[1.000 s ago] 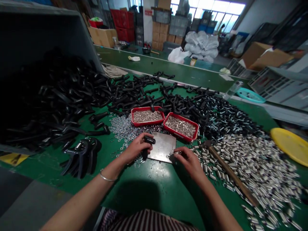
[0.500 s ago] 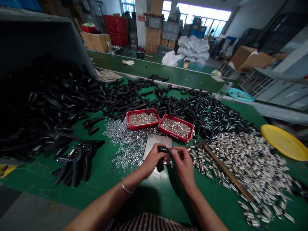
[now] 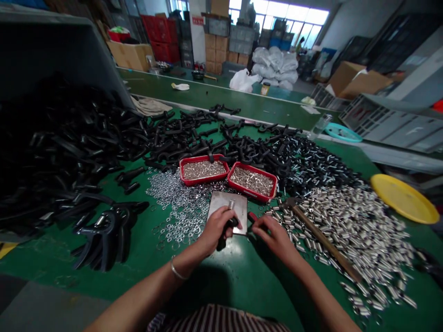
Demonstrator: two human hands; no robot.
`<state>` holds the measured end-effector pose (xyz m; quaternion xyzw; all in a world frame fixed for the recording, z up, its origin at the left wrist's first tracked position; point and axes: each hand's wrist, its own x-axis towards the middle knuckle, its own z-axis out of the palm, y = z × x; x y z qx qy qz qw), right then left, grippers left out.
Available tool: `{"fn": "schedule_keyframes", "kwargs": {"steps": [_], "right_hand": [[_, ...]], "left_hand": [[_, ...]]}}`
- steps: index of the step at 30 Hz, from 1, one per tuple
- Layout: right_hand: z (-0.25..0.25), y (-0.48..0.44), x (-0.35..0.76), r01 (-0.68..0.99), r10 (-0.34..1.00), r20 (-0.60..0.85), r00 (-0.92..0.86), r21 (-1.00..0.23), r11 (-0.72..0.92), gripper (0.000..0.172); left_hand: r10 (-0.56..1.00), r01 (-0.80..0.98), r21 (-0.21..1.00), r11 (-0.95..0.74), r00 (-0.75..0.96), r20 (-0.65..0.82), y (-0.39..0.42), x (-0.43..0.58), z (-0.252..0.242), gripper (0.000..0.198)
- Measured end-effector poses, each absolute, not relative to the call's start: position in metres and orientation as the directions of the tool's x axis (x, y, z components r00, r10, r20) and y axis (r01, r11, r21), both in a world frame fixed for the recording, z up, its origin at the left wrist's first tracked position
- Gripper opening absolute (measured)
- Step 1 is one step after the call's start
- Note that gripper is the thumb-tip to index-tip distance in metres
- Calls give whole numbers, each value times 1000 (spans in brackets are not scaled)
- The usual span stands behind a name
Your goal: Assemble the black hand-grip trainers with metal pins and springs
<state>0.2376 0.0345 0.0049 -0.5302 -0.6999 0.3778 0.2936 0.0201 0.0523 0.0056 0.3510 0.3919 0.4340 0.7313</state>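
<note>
Left hand [image 3: 217, 227] closed around a short black part [image 3: 224, 232], held at the near edge of the steel plate [image 3: 226, 208]; one end of the part sticks out below the fingers toward the green bench [image 3: 224, 276]. Right hand [image 3: 274, 234] just beside the plate's right corner, fingertips drawn narrow; cannot tell whether they pinch anything. A small metal stub [image 3: 231, 203] stands upright on the plate. Behind the plate, two red trays [image 3: 204, 169] [image 3: 254, 181] of small bright pieces, side by side. Left of the plate, a loose spread of rings [image 3: 176, 207]. Right of it, a hammer [image 3: 318, 237] lies on a wide heap of silver sleeves [image 3: 356, 230], its head close to the right hand. A heap of black parts [image 3: 86, 147] crowds the far and left bench; assembled black clamps [image 3: 104, 233] lie nearer. Yellow plate [image 3: 403, 199] far right.
</note>
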Motion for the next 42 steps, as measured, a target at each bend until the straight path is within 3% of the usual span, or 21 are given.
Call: {"fn": "schedule_keyframes", "kwargs": {"steps": [2, 5, 7, 9, 13, 16, 18, 20, 24, 26, 30, 33, 35, 37, 39, 42], "right_hand": [[-1, 19, 243, 691, 927, -5, -374, -669, 275, 8], [-11, 6, 240, 811, 915, -31, -401, -475, 340, 11], [-14, 6, 236, 827, 924, -13, -383, -450, 337, 14], [-14, 12, 234, 779, 934, 22, -358, -544, 311, 14], [-1, 33, 227, 465, 995, 73, -74, -880, 99, 15], [11, 54, 210, -3, 987, -124, 106, -992, -125, 26], [16, 68, 196, -266, 959, -280, 42, -928, -260, 34], [17, 79, 183, -400, 920, -383, -82, -833, -382, 35], [14, 85, 172, -525, 849, -461, -258, -671, -524, 35], [12, 83, 170, -541, 842, -465, -273, -650, -534, 34], [5, 75, 171, -408, 925, -357, -127, -832, -377, 31], [-2, 70, 175, 0, 998, -32, 49, -999, -32, 27], [-5, 68, 179, 336, 969, 244, 28, -915, 221, 19], [-6, 67, 182, 542, 909, 409, -81, -747, 385, 16], [-5, 66, 187, 625, 877, 440, -193, -634, 456, 22], [-1, 65, 209, 681, 896, 323, -305, -583, 442, 31]], "left_hand": [[962, -410, 870, 272, 140, -235, 63, 17, 4, 32], [978, -407, 889, 208, 101, -183, 82, 16, 8, 36], [983, -360, 917, 174, 119, -139, 91, 19, 10, 35], [989, -303, 945, 127, 116, -96, 98, 23, 10, 34], [997, -178, 983, 53, 60, -43, 106, 28, 6, 34], [994, -90, 996, -14, 102, 23, 108, 30, 5, 36], [988, -27, 996, -87, 129, 90, 108, 30, 4, 34], [982, 43, 988, -147, 124, 140, 109, 30, -1, 31], [979, 188, 964, -187, 112, 168, 108, 28, -13, 27], [980, 220, 957, -189, 108, 168, 107, 28, -16, 26], [984, 214, 962, -168, 93, 151, 105, 29, -13, 25], [984, 152, 978, -142, 125, 124, 103, 31, -6, 26], [979, 92, 989, -119, 175, 101, 103, 31, -1, 27], [977, 57, 995, -82, 204, 68, 103, 30, 1, 27], [981, 37, 999, -21, 193, 14, 103, 29, 1, 30], [984, -55, 995, 86, 160, -76, 106, 27, -2, 37]]}}
